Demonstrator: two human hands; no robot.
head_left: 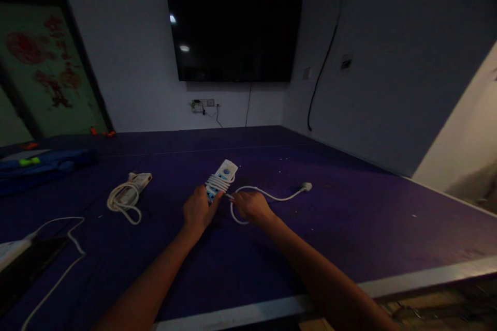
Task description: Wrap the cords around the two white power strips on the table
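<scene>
The power strip (222, 177) lay on the purple platform (349, 227) straight ahead of the person, near its middle. Both hands were at its near end. Its long axis ran away from the person and tipped slightly to the right, so the far end pointed toward the wall-mounted television (235, 33). Several turns of white cord (267, 195) were already wrapped across its middle.

The left hand (199, 209) was closed on the strip's near end, thumb on one side and fingers on the other. The right hand (251, 207) sat just to the right of it, close but not touching. It appeared to pinch the cord where it left the windings, though the dim light hid the fingertips. From that hand the loose cord made a small loop toward the person, then trailed off to the right and ended at the plug (307, 186), well clear of both hands. The free length therefore lay on the right hand's side and the strip's body under the left.

To the left, well apart, a second power strip (130, 194) rested with its cord bundled in loops beside it. At the far left edge a third strip (11, 249) showed only in part, with its thin cord (58, 222) wandering loose across the platform. A wall socket (205, 104) sat below the television.
</scene>
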